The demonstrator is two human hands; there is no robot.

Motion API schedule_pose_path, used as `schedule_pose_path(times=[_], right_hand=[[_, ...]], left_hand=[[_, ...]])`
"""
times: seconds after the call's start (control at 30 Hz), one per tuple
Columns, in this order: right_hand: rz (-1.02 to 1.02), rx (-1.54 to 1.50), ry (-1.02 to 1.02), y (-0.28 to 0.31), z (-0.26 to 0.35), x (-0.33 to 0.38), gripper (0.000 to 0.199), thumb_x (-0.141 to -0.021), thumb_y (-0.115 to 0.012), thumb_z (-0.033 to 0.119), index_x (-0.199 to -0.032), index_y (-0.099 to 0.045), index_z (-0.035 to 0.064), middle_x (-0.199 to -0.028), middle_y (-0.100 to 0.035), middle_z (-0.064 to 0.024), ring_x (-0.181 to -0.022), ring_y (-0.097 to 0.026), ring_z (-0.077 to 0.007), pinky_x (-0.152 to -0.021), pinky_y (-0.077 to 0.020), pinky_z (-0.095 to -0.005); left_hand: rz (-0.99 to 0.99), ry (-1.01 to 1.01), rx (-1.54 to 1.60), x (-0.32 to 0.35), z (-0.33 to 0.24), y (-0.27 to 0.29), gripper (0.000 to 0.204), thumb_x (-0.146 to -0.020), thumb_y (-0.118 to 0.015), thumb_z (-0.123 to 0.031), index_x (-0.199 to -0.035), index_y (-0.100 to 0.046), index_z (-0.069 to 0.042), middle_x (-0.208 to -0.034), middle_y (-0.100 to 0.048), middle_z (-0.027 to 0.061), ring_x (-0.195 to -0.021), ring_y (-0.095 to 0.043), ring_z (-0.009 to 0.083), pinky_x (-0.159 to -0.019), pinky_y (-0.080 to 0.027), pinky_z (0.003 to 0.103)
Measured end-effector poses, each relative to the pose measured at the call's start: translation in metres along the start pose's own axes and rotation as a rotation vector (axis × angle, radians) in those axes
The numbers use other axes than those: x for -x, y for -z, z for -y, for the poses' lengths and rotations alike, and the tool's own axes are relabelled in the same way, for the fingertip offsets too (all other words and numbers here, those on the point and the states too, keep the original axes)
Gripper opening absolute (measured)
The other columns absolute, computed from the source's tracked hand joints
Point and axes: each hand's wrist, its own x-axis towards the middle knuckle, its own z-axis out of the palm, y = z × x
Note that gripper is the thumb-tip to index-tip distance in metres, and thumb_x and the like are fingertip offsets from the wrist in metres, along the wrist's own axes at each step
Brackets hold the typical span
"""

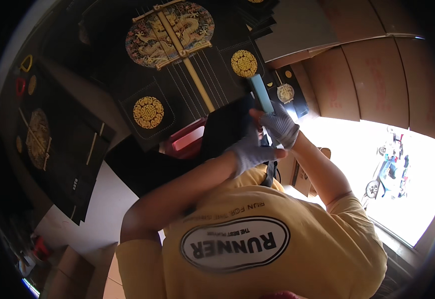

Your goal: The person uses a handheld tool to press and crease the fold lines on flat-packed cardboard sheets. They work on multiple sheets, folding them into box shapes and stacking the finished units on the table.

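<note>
My right hand [280,125], in a grey fingertip-less glove, is closed around a light blue bar-shaped thing [261,93] that points up and away; its exact kind does not show. Just below and to the left, my left hand [253,151], in a matching glove, is close to the right one with its thumb stretched out to the right. Its other fingers are blurred and partly hidden. Beside both hands lies a plain black panel [227,127]. Beyond them spreads a large black printed sheet [197,89] with gold round emblems and a dragon medallion.
A red box-like thing [187,138] sits left of my hands. More black printed panels [63,144] lie at the left, with yellow and red handles [23,74]. Brown cartons [377,74] line the upper right. A bright opening at the right shows a parked two-wheeler [389,172].
</note>
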Motion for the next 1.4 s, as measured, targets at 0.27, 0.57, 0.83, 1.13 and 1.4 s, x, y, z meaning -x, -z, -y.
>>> schedule_pose_path(times=[0.27,0.57,0.83,1.13,1.4], right_hand=[[0.062,-0.041,0.017,-0.001,-0.007,-0.006,0.027,-0.083,-0.063,0.028,-0.073,-0.053,0.0049,-0.054,-0.047,-0.0021,-0.047,-0.045,-0.0115,-0.044,-0.0341,-0.026],[0.078,-0.003,-0.058,-0.005,0.009,-0.004,0.034,-0.086,-0.058,0.036,-0.068,-0.053,0.0077,-0.052,-0.048,-0.0028,-0.046,-0.049,-0.0125,-0.041,-0.0366,-0.0247],[0.213,-0.163,0.134,-0.043,-0.004,0.023,0.023,-0.082,-0.06,0.022,-0.095,-0.057,0.0034,-0.081,-0.057,-0.0039,-0.078,-0.053,-0.0123,-0.071,-0.0418,-0.0262],[0.491,-0.182,0.081,-0.137,0.024,0.032,0.026,-0.081,-0.066,0.018,-0.1,-0.058,0.0018,-0.085,-0.059,-0.0035,-0.075,-0.055,-0.0102,-0.064,-0.0455,-0.025],[0.373,-0.071,0.002,-0.164,0.024,0.034,0.024,-0.084,-0.061,0.023,-0.076,-0.058,0.0005,-0.056,-0.053,-0.0038,-0.049,-0.049,-0.0114,-0.046,-0.0392,-0.0259]], left_hand=[[-0.205,-0.187,-0.109,-0.007,0.01,-0.013,0.084,-0.057,-0.085,-0.019,-0.12,-0.031,-0.007,-0.106,-0.033,0.005,-0.107,-0.036,0.0155,-0.088,-0.04,0.027],[-0.217,-0.267,-0.008,-0.003,0.005,-0.015,0.07,-0.061,-0.083,-0.016,-0.113,-0.036,-0.009,-0.102,-0.039,0.0025,-0.096,-0.042,0.0129,-0.085,-0.04,0.027],[0.01,-0.247,0.144,0.032,-0.001,0.032,0.111,-0.057,-0.085,-0.011,-0.14,-0.013,-0.01,-0.138,-0.03,0.01,-0.129,-0.032,0.0238,-0.101,-0.035,0.039],[-0.262,-0.213,-0.109,0.128,-0.019,0.07,0.081,-0.064,-0.079,-0.018,-0.127,-0.031,-0.004,-0.117,-0.049,0.0087,-0.106,-0.052,0.0178,-0.086,-0.046,0.031],[-0.465,-0.224,-0.376,0.151,0.0,0.082,0.062,-0.07,-0.072,-0.036,-0.113,-0.044,-0.001,-0.094,-0.058,0.0102,-0.087,-0.06,0.0221,-0.074,-0.047,0.032]])
